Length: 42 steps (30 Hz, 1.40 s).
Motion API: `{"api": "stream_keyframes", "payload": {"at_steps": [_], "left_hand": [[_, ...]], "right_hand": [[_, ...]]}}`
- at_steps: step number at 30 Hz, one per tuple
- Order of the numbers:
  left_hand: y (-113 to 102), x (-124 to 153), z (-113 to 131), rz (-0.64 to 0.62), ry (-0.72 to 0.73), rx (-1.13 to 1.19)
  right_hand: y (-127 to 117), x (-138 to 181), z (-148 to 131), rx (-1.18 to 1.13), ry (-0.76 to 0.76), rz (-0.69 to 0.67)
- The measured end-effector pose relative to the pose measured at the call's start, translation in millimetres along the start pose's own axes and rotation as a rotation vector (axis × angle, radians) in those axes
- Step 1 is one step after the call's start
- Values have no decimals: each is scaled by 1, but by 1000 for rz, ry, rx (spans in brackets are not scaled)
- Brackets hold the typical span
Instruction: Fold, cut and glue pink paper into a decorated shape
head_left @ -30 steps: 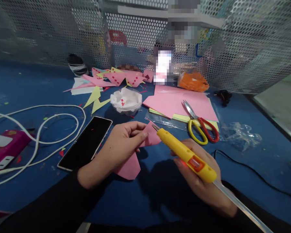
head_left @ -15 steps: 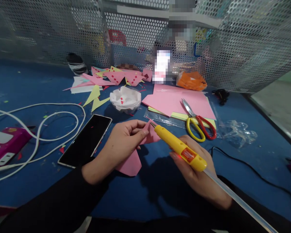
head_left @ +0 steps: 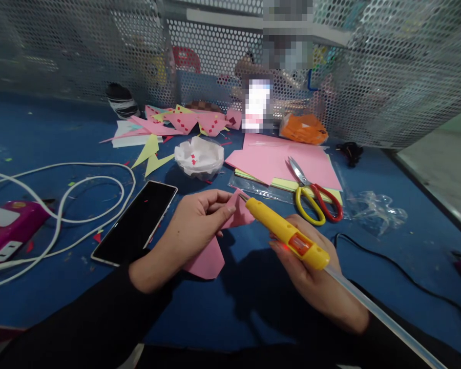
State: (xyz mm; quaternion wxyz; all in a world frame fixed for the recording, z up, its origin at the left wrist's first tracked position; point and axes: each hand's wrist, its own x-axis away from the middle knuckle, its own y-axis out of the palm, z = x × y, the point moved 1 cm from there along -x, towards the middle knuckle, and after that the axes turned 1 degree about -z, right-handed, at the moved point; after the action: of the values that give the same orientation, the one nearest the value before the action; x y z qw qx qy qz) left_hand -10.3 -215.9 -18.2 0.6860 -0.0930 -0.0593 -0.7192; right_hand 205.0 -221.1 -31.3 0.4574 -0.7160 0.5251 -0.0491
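Observation:
Between the thumb and fingers of my left hand [head_left: 194, 225] is a folded piece of pink paper [head_left: 207, 260]; one pointed end sticks up past the fingertips, and a wider part hangs below the palm. My right hand [head_left: 311, 271] is closed around a yellow hot glue gun [head_left: 278, 225] with a long clear glue stick [head_left: 384, 312] coming out of its back end. The gun's metal nozzle is at the paper's upper point; whether it touches cannot be made out. A small red light glows by my right fingers.
A black phone [head_left: 138, 223] and white cable [head_left: 63, 205] lie left, beside a purple power strip [head_left: 15, 230]. Ahead stand a paper-lined bowl [head_left: 200, 159], pink sheets [head_left: 272, 159] and red-and-yellow scissors [head_left: 315, 197]. A perforated metal screen [head_left: 215, 46] closes the back.
The glue gun has shifted very slightly right, away from the paper's tip. My left hand and the pink paper are nearly still. Behind the screen, a person's hand has come into view.

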Motion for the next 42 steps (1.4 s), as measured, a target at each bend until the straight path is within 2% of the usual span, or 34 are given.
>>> {"api": "stream_keyframes", "payload": {"at_steps": [5,11,25,32,42], "left_hand": [[2,0,4,16,38,-11],[3,1,6,11,-2,4],[0,2,3,24,15,-39],[-1,1,4,46,49,-88],[-1,2,8,111,82,-188]], "right_hand": [[0,0,1,10,7,-10],[-1,1,-1,13,8,-9],[0,1,1,32,23,-15],[-1,-1,-1,66,-9,6],[-2,1,-1,53,30,21]]}}
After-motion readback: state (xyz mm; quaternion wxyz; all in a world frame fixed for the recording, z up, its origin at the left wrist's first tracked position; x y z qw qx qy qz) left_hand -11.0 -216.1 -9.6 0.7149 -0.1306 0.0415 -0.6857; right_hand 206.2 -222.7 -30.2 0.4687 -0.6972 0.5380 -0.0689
